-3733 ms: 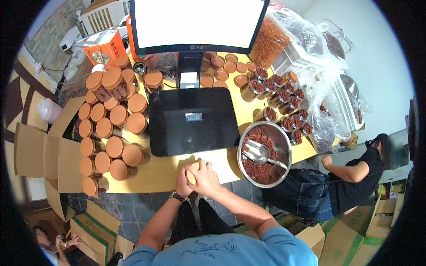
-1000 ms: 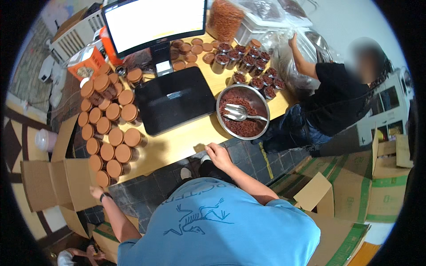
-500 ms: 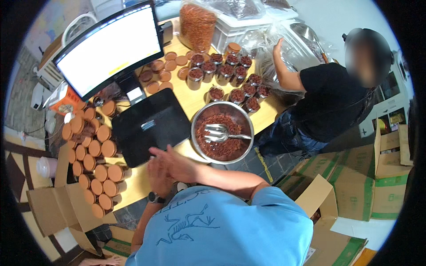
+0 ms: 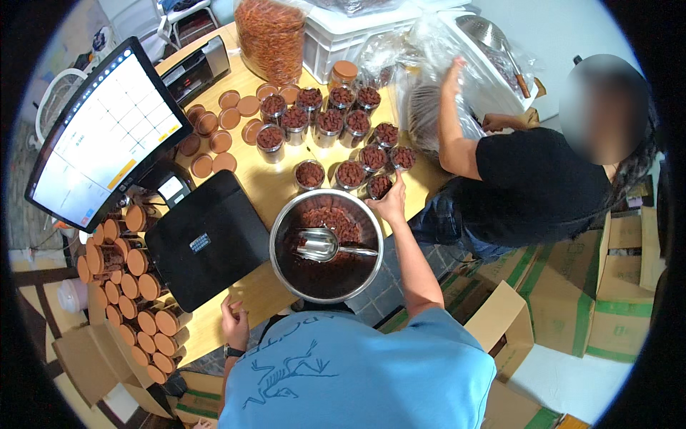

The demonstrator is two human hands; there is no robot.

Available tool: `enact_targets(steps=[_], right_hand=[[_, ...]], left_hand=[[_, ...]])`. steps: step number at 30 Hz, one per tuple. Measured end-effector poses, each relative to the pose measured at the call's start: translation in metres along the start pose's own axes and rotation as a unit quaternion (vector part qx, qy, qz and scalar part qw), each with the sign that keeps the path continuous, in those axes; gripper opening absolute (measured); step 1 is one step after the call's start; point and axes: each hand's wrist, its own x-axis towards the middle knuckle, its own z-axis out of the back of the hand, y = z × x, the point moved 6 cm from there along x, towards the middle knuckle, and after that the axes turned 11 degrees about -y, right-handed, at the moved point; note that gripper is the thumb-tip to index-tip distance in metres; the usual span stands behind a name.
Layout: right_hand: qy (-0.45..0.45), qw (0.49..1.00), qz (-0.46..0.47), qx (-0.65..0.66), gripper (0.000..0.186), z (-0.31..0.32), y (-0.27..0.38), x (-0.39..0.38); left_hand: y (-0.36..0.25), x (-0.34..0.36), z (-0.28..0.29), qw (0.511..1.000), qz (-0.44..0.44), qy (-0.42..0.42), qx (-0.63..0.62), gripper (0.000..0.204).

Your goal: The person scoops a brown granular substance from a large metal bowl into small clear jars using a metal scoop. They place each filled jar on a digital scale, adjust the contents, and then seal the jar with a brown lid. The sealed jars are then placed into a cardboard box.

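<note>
My right hand (image 4: 390,205) is curved round the near side of a jar (image 4: 379,186) filled with reddish-brown dried pieces, thumb on one side and fingers on the other. It stands at the near end of several open filled jars (image 4: 330,123). Just below that hand is a steel bowl (image 4: 274,268) with more of these pieces. A metal scoop (image 4: 318,244) lies in the bowl. My left hand (image 4: 234,323) hangs by the table's front edge, fingers loosely bent and apart, holding nothing. The black flat-topped device (image 4: 204,239) is nearest to it.
Several jars with orange-brown lids (image 4: 146,286) crowd the table's left end. Loose lids (image 4: 229,99) lie near a monitor (image 4: 107,136). At the back are a large bag (image 4: 270,43) and a white crate (image 4: 336,43). A co-worker (image 4: 536,157) handles clear plastic at right; cardboard boxes (image 4: 554,286) stand behind.
My hands were together over the front of the black device. They have parted: the right went to the jar, the left dropped to the table edge. The view has shifted too.
</note>
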Motion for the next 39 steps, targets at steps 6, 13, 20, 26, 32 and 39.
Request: enact_targets(steps=[6,13,20,26,32,39], right_hand=[[-0.103,0.993,0.002,0.055,0.114,-0.005,0.003,0.003],[-0.133,0.986,0.097,0.004,0.110,0.087,0.075,-0.014],[0.000,0.968,0.251,0.029,0.111,0.101,0.236,-0.093],[0.196,0.927,0.297,0.117,0.116,-0.020,0.340,-0.194],[0.262,0.893,0.351,0.105,0.116,-0.120,0.397,-0.259],[0.258,0.903,0.330,0.092,0.136,-0.119,0.388,-0.267]], left_hand=[[-0.003,0.003,-0.006,0.997,-0.011,0.072,-0.001,0.055],[0.020,0.006,0.026,0.999,0.005,0.033,-0.017,0.056],[0.051,-0.005,0.058,0.995,0.007,0.040,-0.088,0.052],[0.045,-0.018,0.109,0.997,0.020,0.039,-0.055,0.055],[0.093,-0.039,0.140,0.995,0.014,-0.020,-0.095,0.054],[0.104,-0.046,0.138,0.991,0.023,-0.013,-0.129,0.048]])
